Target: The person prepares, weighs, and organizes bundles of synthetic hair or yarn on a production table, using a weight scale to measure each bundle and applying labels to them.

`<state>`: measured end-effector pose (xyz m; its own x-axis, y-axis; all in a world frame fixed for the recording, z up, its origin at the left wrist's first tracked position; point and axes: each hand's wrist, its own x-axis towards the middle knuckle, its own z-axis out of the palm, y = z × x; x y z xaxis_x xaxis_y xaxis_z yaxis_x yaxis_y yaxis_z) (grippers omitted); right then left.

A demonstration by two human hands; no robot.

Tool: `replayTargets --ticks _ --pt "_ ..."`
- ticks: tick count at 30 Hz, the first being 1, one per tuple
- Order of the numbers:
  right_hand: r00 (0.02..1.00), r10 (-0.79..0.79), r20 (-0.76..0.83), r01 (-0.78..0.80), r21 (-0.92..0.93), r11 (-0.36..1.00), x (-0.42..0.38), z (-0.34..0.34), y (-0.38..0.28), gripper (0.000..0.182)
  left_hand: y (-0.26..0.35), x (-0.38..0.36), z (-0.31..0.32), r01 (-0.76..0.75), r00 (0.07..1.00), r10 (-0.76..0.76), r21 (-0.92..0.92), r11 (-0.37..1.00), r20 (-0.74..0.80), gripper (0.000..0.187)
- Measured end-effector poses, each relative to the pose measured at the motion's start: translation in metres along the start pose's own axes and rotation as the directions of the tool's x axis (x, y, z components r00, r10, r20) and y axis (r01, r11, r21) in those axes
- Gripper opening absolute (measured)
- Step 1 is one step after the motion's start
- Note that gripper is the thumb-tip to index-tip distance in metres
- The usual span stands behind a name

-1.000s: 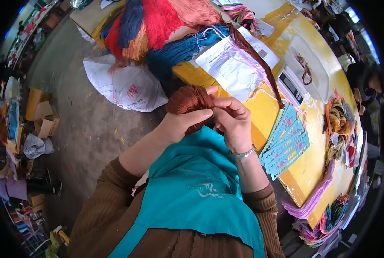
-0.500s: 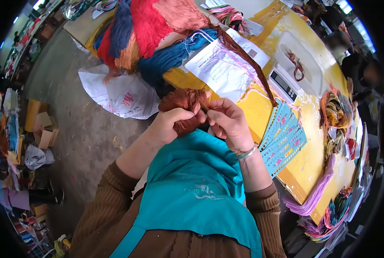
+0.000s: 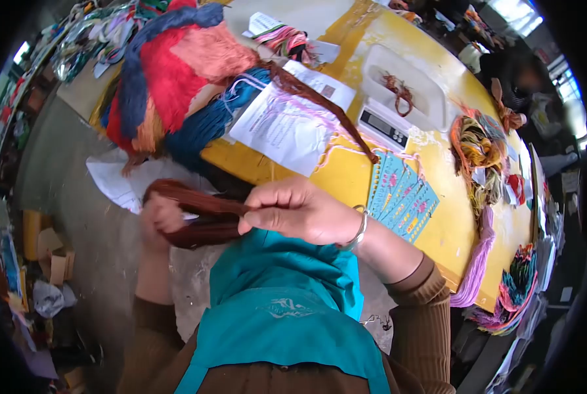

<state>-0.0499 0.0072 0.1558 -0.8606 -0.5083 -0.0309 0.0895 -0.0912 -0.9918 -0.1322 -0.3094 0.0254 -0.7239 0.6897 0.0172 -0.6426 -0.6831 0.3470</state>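
A reddish-brown skein of thread (image 3: 205, 234) is stretched as a loop between my two hands, above the apron and in front of the table edge. My left hand (image 3: 162, 215) is blurred by motion at the skein's left end, with the strands around it. At the other end, my right hand (image 3: 300, 211) is closed, pinching the strands between thumb and fingers. A bracelet circles the right wrist. The skein's two sides are spread apart near the left hand and come together at the right fingers.
On the yellow table (image 3: 293, 172) lie red, navy and peach thread bundles (image 3: 169, 79), blue thread (image 3: 201, 134), printed paper (image 3: 274, 134), a brown thread length (image 3: 326, 105), punched teal cards (image 3: 402, 197), a scale (image 3: 385, 128) and a plastic tray (image 3: 431, 98). A white sack (image 3: 113, 180) rests on the floor.
My hands have moved apart, the left going left and down. The brown thread, bunched between them before, is now drawn out into a loop. The view has shifted.
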Motion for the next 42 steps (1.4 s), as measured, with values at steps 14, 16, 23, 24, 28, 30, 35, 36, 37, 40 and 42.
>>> replayTargets --ticks 14,16,23,24,28,30,35,36,37,40,42 --pt "0.730 -0.555 -0.398 0.626 0.066 0.777 0.029 -0.132 -0.218 0.025 0.089 -0.217 -0.233 -0.460 0.595 0.325 0.020 0.888 -0.735 0.037" --pt "0.540 -0.581 -0.608 0.609 -0.195 0.769 0.037 -0.142 -0.250 0.024 0.088 -0.228 -0.233 -0.503 0.413 0.384 0.145 0.852 -0.826 0.035" --pt "0.839 -0.393 -0.377 0.325 -0.232 0.917 0.069 -0.097 -0.183 0.026 0.057 -0.153 -0.114 -0.318 0.751 0.380 0.208 0.925 -0.540 0.031" --pt "0.907 -0.262 -0.331 0.203 -0.202 0.958 0.077 -0.076 -0.150 0.027 0.042 -0.124 -0.067 -0.290 0.677 0.327 0.169 0.942 -0.659 0.026" --pt "0.954 0.280 -0.104 -0.253 0.217 0.943 0.101 -0.003 -0.041 0.024 0.009 -0.081 0.005 -0.222 0.673 0.362 0.291 0.931 -0.645 0.024" --pt "0.937 0.337 -0.090 -0.286 0.355 0.890 0.108 0.027 0.009 0.020 -0.003 -0.067 0.030 -0.217 0.853 0.331 0.301 0.928 -0.404 0.034" --pt "0.953 0.294 -0.071 -0.243 0.400 0.884 0.101 0.067 0.063 0.017 -0.033 -0.036 0.070 -0.264 0.915 0.331 0.276 0.924 -0.233 0.043" --pt "0.955 0.279 -0.102 -0.227 0.356 0.906 0.097 0.069 0.065 0.017 -0.037 -0.031 0.071 -0.257 0.912 0.337 0.318 0.913 -0.232 0.042" --pt "0.955 0.263 -0.134 -0.212 0.311 0.927 0.092 0.071 0.066 0.016 -0.042 -0.025 0.075 -0.250 0.904 0.340 0.324 0.912 -0.260 0.041" --pt "0.947 0.242 -0.209 -0.172 0.304 0.937 0.080 0.071 0.066 0.015 -0.055 -0.012 0.070 -0.264 0.927 0.336 0.348 0.900 -0.166 0.036" --pt "0.933 0.209 -0.292 -0.131 0.264 0.955 0.072 0.072 0.068 0.012 -0.063 -0.003 0.073 -0.238 0.932 0.325 0.405 0.883 -0.159 0.035"
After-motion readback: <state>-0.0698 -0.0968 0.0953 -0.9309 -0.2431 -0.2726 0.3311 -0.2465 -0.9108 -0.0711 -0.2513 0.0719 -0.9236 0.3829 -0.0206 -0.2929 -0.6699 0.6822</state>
